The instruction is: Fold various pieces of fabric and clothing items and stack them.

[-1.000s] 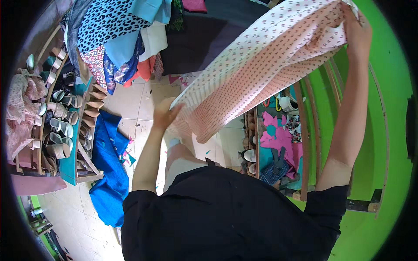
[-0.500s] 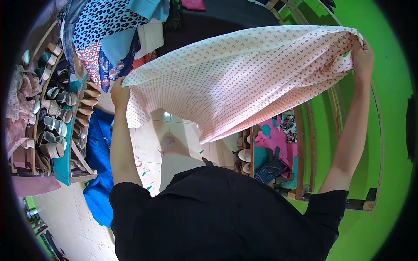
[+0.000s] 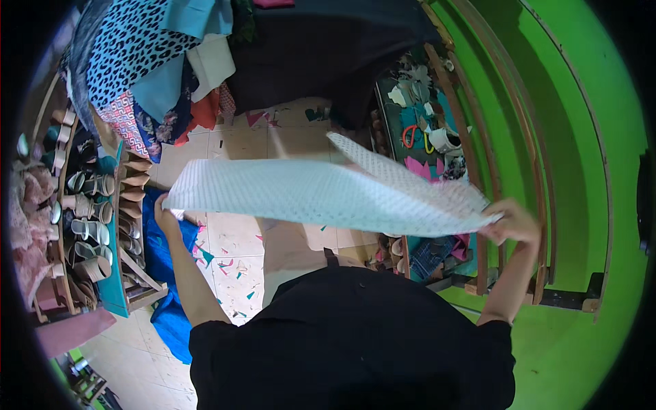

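A pale fabric sheet (image 3: 294,195) with small dark prints is stretched in the air between my two hands. My left hand (image 3: 166,210) is closed on its left end. At the other end my right hand (image 3: 509,222), slightly smeared by motion, grips the bunched edge. The cloth runs as a long band across the front of my body, and a narrow flap of it (image 3: 369,157) sticks out on the far side. Beyond my left forearm a bright blue cloth (image 3: 164,273) lies on the floor.
Shoe racks with sandals (image 3: 89,232) stand at the left. Patterned fabrics (image 3: 140,51) pile up at the far left beside a black-covered surface (image 3: 301,55). A shelf with scraps and scissors (image 3: 413,137) is at the right, by wooden rails (image 3: 540,171) and a green wall. Scraps litter the tiled floor (image 3: 232,239).
Both hands have come down and nearer my body with the fabric sheet. It was spread wide and billowing; now it hangs as a narrower band. The view has shifted a little.
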### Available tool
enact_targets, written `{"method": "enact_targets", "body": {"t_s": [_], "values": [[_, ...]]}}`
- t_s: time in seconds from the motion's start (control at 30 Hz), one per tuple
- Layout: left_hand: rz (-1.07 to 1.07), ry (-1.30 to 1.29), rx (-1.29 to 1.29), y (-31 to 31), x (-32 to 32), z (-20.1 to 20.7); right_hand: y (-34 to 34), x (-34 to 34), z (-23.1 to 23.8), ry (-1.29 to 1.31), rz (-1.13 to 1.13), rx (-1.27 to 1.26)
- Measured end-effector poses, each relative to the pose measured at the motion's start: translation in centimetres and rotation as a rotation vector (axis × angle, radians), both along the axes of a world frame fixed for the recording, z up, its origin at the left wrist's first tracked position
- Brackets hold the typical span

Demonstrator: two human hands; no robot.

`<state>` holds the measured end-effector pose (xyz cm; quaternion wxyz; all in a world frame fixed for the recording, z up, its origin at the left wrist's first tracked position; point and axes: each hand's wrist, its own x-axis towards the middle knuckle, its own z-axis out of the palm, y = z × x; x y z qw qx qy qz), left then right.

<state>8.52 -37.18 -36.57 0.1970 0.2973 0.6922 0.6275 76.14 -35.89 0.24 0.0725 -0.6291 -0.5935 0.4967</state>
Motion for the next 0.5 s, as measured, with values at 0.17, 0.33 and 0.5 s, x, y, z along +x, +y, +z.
{"method": "enact_targets", "body": {"t_s": [0.17, 0.33, 0.5], "values": [[-0.107, -0.251, 0.077, 1.0, -0.8, -2.3, -4.7, -0.4, -10.2, -0.027, -0.124, -0.07], [-1.174, 0.431, -0.446, 10.3, 12.9, 3.1, -5.0, -3.9, -12.3, -0.18, -0.039, 0.368], [-1.922, 0.001, -0.149, 11.6, 31.7, 6.3, -3.2, -8.3, -9.5, -0.392, 0.407, 0.496]]}}
